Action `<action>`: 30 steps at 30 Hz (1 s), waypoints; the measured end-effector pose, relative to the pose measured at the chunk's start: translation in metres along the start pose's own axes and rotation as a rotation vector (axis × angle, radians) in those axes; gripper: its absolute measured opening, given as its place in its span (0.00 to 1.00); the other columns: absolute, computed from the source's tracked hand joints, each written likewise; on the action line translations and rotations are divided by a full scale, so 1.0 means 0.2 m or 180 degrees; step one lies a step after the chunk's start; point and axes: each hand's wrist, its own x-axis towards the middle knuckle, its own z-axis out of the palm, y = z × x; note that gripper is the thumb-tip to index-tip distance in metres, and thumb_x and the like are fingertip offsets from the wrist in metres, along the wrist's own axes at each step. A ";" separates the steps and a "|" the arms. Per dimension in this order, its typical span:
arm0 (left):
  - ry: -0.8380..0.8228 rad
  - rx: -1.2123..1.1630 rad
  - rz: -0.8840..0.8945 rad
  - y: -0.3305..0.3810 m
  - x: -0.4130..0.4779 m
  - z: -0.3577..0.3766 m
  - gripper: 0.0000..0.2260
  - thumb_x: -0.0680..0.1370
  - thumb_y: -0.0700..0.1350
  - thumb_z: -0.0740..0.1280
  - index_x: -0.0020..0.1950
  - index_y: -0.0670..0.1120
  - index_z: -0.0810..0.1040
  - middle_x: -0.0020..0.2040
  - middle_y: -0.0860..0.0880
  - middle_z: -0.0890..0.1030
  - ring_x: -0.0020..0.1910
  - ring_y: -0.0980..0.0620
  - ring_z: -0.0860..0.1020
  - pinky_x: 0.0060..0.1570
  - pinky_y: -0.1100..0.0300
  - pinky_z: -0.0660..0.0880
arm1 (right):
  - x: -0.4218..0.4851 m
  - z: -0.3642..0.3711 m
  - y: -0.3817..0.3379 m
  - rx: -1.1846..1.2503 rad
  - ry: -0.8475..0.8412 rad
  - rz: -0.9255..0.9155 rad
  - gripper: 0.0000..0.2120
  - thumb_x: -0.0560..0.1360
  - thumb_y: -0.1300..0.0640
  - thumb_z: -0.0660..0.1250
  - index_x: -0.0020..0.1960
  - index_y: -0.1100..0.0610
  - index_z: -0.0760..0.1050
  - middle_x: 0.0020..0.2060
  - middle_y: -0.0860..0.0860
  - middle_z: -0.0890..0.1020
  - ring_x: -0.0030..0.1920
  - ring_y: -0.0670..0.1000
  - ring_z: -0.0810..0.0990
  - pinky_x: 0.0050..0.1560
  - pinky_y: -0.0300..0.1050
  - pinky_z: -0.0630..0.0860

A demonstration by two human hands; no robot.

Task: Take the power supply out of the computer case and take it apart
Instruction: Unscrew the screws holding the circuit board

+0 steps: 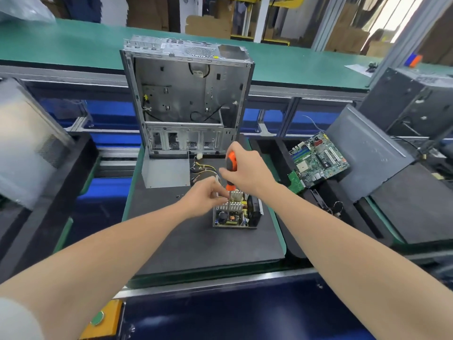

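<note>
Orange-handled screwdriver (230, 168) stands upright in the clenched right hand (247, 171) over the opened power supply (236, 212); left hand (204, 197) pinches, apparently, its heatsink on the surface (196, 241).

The light over my bench is bright, even and cool, with a strong white blaze pouring in from the window (402, 13) at the upper right, blown out to plain glare. Shadows are soft; only a faint one lies under my right hand (245, 171) on the dark mat (196, 241). The bare metal of the computer case (186, 94) gives off a dull sheen. The middle is sharp, but the wide lens bends straight rails near the borders, and the grey box (27, 143) at the left edge is smeared and out of focus.
</note>
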 end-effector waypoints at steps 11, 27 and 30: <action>0.0061 -0.0101 -0.0287 -0.20 -0.14 0.08 0.34 0.73 0.25 0.55 0.52 0.68 0.74 0.53 0.47 0.73 0.44 0.58 0.81 0.40 0.63 0.81 | -0.14 0.22 0.01 0.0279 0.0045 -0.0284 0.13 0.77 0.51 0.71 0.54 0.52 0.68 0.37 0.43 0.75 0.39 0.52 0.76 0.39 0.49 0.73; 0.0084 -0.0018 -0.0252 -0.18 -0.12 0.06 0.28 0.74 0.23 0.58 0.52 0.56 0.79 0.53 0.52 0.73 0.48 0.50 0.83 0.49 0.50 0.83 | -0.19 0.25 0.04 0.0366 0.0121 -0.0260 0.13 0.78 0.51 0.71 0.53 0.52 0.67 0.36 0.42 0.74 0.38 0.51 0.75 0.38 0.49 0.73; 0.0085 0.0000 -0.0257 -0.18 -0.13 0.06 0.33 0.74 0.24 0.58 0.48 0.66 0.77 0.52 0.57 0.73 0.48 0.54 0.83 0.49 0.54 0.83 | -0.19 0.26 0.03 0.0360 0.0070 -0.0250 0.13 0.78 0.51 0.70 0.53 0.52 0.67 0.35 0.41 0.72 0.39 0.52 0.75 0.39 0.49 0.72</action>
